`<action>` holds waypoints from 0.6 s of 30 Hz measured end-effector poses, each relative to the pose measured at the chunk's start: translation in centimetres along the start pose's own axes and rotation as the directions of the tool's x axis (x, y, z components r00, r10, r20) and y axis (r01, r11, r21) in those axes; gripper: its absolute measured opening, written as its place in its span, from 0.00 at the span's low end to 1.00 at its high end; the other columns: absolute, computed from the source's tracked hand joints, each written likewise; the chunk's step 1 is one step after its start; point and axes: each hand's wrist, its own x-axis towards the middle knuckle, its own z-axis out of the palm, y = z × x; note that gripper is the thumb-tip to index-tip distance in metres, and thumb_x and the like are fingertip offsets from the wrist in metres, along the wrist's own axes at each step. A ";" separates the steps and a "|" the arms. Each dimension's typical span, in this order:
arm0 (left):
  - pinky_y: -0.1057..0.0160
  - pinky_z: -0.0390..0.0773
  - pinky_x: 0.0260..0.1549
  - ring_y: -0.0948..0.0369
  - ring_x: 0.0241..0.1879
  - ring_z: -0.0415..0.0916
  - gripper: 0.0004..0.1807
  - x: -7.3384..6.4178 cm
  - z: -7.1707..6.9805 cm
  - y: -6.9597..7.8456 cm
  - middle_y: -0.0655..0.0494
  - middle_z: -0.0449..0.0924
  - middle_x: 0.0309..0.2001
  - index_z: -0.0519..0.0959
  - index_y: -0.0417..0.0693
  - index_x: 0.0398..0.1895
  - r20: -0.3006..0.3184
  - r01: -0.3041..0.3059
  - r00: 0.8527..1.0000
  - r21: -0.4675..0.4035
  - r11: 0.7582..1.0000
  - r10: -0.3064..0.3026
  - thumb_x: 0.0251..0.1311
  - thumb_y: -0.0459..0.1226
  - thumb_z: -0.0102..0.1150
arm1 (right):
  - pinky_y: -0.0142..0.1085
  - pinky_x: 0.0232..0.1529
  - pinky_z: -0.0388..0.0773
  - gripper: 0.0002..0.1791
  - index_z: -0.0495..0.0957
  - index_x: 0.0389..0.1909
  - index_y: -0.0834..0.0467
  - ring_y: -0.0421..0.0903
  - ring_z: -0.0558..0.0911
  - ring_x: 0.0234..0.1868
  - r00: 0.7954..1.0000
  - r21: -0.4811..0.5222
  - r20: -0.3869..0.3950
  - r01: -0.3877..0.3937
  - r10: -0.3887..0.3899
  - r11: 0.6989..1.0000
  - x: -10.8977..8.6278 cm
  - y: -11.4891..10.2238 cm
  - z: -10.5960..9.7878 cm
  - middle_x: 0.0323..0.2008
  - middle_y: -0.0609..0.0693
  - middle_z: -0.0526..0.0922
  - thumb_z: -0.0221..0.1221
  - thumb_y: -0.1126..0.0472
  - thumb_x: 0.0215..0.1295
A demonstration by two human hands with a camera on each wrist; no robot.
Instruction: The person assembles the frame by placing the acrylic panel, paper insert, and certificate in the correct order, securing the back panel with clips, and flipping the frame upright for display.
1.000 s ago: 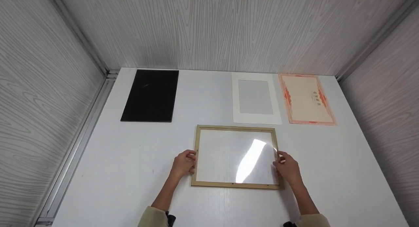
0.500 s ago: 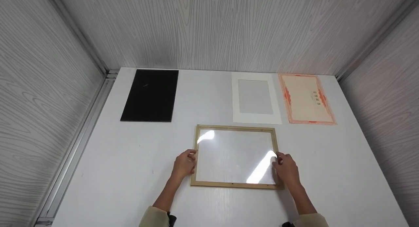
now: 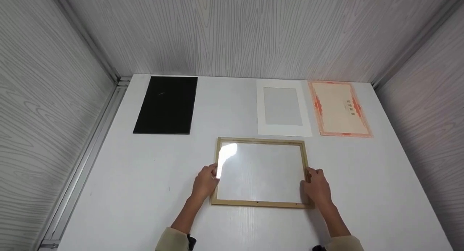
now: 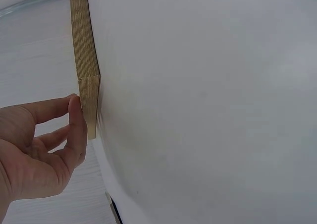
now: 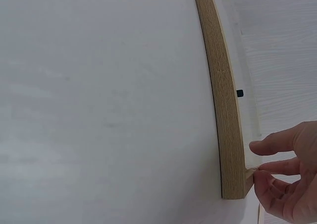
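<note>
Light wooden picture frame (image 3: 260,172) — clear glossy pane inside — lies flat on the table.

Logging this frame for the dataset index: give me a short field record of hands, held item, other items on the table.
left hand: fingertips on the left side of the wooden picture frame
right hand: fingertips on the frame's right side
frame state: flat on the white table, clear pane inside
far left: black backing board
far middle: white mat board
far right: certificate with orange border
</note>
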 end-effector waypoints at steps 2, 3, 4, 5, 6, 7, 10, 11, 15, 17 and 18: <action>0.63 0.67 0.23 0.59 0.26 0.65 0.27 0.1 0.1 0.1 0.55 0.67 0.28 0.72 0.34 0.55 0.013 0.004 1.000 0.019 1.000 -0.004 0.48 0.25 0.62 | 0.46 0.33 0.73 0.27 0.67 0.58 0.70 0.54 0.74 0.36 1.000 -0.007 0.002 0.001 -0.001 1.000 0.0 0.1 0.0 0.41 0.63 0.69 0.58 0.69 0.55; 0.63 0.67 0.22 0.59 0.26 0.65 0.27 0.1 0.1 0.2 0.55 0.66 0.28 0.72 0.34 0.56 0.021 0.010 1.000 0.032 0.999 -0.010 0.48 0.25 0.62 | 0.46 0.33 0.73 0.27 0.67 0.58 0.70 0.54 0.74 0.36 1.000 -0.011 0.005 0.002 -0.002 1.000 0.0 0.1 0.0 0.41 0.63 0.69 0.58 0.69 0.55; 0.63 0.67 0.22 0.60 0.25 0.65 0.27 0.1 0.1 0.3 0.55 0.66 0.28 0.72 0.35 0.56 0.025 0.013 1.000 0.047 0.999 -0.014 0.48 0.25 0.63 | 0.46 0.33 0.73 0.27 0.67 0.58 0.70 0.54 0.74 0.36 1.000 -0.016 0.009 0.005 -0.005 1.000 0.0 0.2 0.0 0.41 0.63 0.68 0.58 0.69 0.55; 0.63 0.67 0.22 0.60 0.25 0.65 0.28 0.0 0.0 0.4 0.54 0.67 0.28 0.72 0.35 0.56 0.029 0.013 0.999 0.065 0.998 -0.015 0.48 0.25 0.63 | 0.46 0.33 0.73 0.28 0.66 0.58 0.70 0.54 0.73 0.36 1.000 -0.019 0.013 0.006 -0.006 1.000 0.0 0.2 0.0 0.42 0.63 0.68 0.58 0.69 0.55; 0.63 0.68 0.22 0.60 0.26 0.66 0.28 0.0 0.0 0.5 0.54 0.68 0.29 0.71 0.35 0.57 0.036 0.014 0.999 0.081 0.997 -0.017 0.49 0.26 0.63 | 0.46 0.33 0.73 0.28 0.66 0.59 0.70 0.53 0.74 0.36 1.000 -0.022 0.018 0.005 -0.005 1.000 0.0 0.2 0.0 0.42 0.63 0.68 0.58 0.69 0.55; 0.62 0.69 0.22 0.59 0.26 0.67 0.28 -0.1 0.0 0.5 0.53 0.68 0.31 0.71 0.36 0.58 0.043 0.013 0.999 0.100 0.995 -0.017 0.50 0.26 0.63 | 0.46 0.33 0.73 0.28 0.66 0.59 0.69 0.53 0.74 0.36 1.000 -0.027 0.022 0.006 -0.006 1.000 0.1 0.2 0.0 0.42 0.63 0.68 0.59 0.69 0.55; 0.61 0.72 0.24 0.59 0.27 0.70 0.28 -0.3 0.0 0.8 0.50 0.71 0.35 0.70 0.37 0.59 0.054 -0.011 0.999 0.162 0.987 0.002 0.51 0.27 0.63 | 0.46 0.33 0.74 0.29 0.66 0.59 0.70 0.53 0.74 0.36 0.999 -0.034 0.030 0.016 -0.015 0.999 0.1 0.3 -0.1 0.42 0.63 0.68 0.59 0.69 0.55; 0.61 0.73 0.24 0.58 0.28 0.71 0.28 -0.3 0.1 0.9 0.49 0.71 0.37 0.70 0.36 0.59 0.057 -0.030 0.998 0.189 0.982 0.019 0.51 0.27 0.62 | 0.46 0.33 0.74 0.28 0.66 0.59 0.70 0.53 0.74 0.36 0.999 -0.035 0.031 0.021 -0.020 0.999 0.1 0.3 -0.1 0.42 0.63 0.68 0.59 0.69 0.55; 0.61 0.74 0.25 0.57 0.28 0.73 0.28 -0.4 0.1 1.1 0.45 0.72 0.40 0.70 0.34 0.58 0.060 -0.092 0.995 0.263 0.960 0.079 0.51 0.28 0.63 | 0.47 0.35 0.73 0.28 0.66 0.58 0.72 0.54 0.73 0.37 0.999 -0.037 0.037 0.039 -0.037 0.999 0.1 0.3 -0.2 0.42 0.64 0.68 0.59 0.69 0.55; 0.61 0.74 0.25 0.57 0.29 0.73 0.27 -0.4 0.1 1.1 0.45 0.72 0.40 0.70 0.34 0.57 0.054 -0.102 0.994 0.263 0.959 0.091 0.51 0.28 0.63 | 0.48 0.37 0.73 0.28 0.66 0.57 0.72 0.55 0.73 0.38 0.998 -0.035 0.042 0.044 -0.043 0.998 0.1 0.4 -0.3 0.42 0.65 0.68 0.58 0.69 0.55; 0.61 0.74 0.25 0.58 0.30 0.73 0.27 -0.5 0.1 1.0 0.46 0.72 0.40 0.71 0.34 0.57 0.051 -0.099 0.995 0.252 0.963 0.089 0.51 0.28 0.63 | 0.48 0.37 0.73 0.27 0.66 0.57 0.73 0.55 0.74 0.38 0.998 -0.034 0.045 0.047 -0.045 0.998 0.1 0.4 -0.3 0.42 0.65 0.68 0.58 0.69 0.55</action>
